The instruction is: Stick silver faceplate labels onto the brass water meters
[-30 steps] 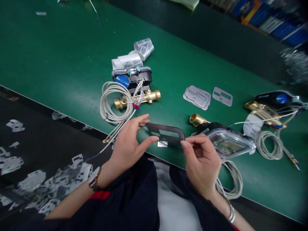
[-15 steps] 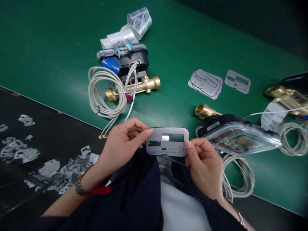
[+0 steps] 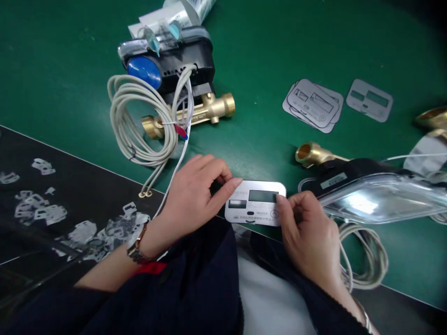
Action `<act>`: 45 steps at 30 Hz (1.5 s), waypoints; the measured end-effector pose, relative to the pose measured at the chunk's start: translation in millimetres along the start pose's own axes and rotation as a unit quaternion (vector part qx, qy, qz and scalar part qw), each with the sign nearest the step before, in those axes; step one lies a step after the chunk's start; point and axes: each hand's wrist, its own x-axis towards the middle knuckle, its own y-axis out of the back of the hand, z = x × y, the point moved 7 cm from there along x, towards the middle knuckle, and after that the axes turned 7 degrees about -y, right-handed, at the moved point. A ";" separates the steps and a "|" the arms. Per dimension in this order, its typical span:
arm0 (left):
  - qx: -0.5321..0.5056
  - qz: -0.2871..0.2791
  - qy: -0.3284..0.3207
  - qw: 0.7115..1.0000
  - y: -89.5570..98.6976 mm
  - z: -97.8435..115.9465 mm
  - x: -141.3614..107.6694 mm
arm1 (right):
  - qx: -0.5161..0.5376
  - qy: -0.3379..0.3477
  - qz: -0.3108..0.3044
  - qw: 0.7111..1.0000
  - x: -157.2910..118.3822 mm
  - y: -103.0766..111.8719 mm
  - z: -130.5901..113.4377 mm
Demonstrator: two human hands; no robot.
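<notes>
A grey faceplate label (image 3: 260,207) with rounded corners, two rectangular windows and small print is between my two hands at the table's near edge. My left hand (image 3: 195,190) pinches its upper left corner with thumb and bent fingers. At its right edge my right hand (image 3: 310,232) grips it, thumb on top and fingers curled beneath. Just right of that hand lies a meter with a clear domed cover (image 3: 370,197) and a brass pipe end (image 3: 309,154). Beyond my left hand stands a black meter (image 3: 186,58) on a brass threaded pipe (image 3: 209,109).
Coiled cable (image 3: 139,121) hangs beside the left meter, with a printed label roll (image 3: 171,16) behind it. Stacked faceplates (image 3: 310,104) and a single faceplate (image 3: 372,108) lie on the green table (image 3: 258,51). Silvery scraps (image 3: 84,232) are scattered on the dark surface below left.
My view has shifted, so the table items appear displaced. Both hands still hold the faceplate label, which now looks brighter and flatter against the table edge, with my left hand laid further over.
</notes>
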 end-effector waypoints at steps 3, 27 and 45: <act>0.068 -0.004 -0.021 0.997 -6.4 -0.8 3.5 | -0.086 -0.025 0.012 0.996 0.1 -3.2 1.3; 0.158 -0.012 0.027 0.987 -13.6 -3.5 8.6 | -0.162 -0.007 -0.008 0.987 6.7 -2.7 -4.9; 0.168 0.002 0.016 0.986 -13.7 -2.9 7.4 | -0.171 -0.013 0.000 0.985 6.3 -2.5 -6.9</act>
